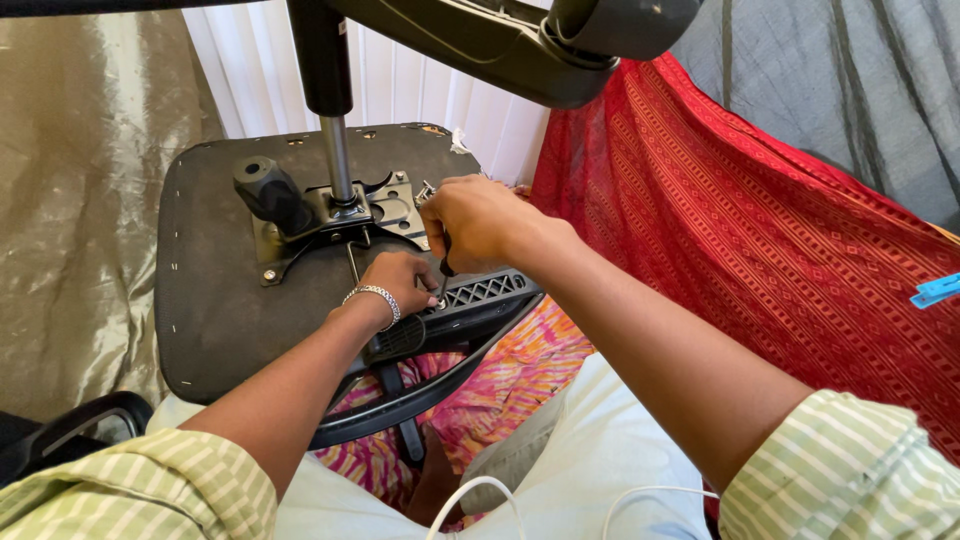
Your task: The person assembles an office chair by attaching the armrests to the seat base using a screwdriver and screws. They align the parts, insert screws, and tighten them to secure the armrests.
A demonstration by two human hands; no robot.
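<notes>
An upturned office chair seat (215, 290) lies in front of me, its black underside facing up with a metal tilt mechanism plate (330, 215) and gas-lift post (338, 150) bolted to it. My right hand (475, 220) grips a small dark tool (446, 262), its tip pointing down at the black plastic armrest bracket (480, 295) on the seat's near edge. My left hand (400, 280), a silver bracelet on its wrist, rests on that bracket right beside the tool's tip and steadies it.
The chair's base and an arm (520, 45) loom overhead. A red patterned cloth (760, 230) drapes to the right, a beige curtain (80, 180) to the left. Pink patterned fabric (520, 370) and white cables (480, 495) lie near my lap. Another black armrest (80, 425) sits at lower left.
</notes>
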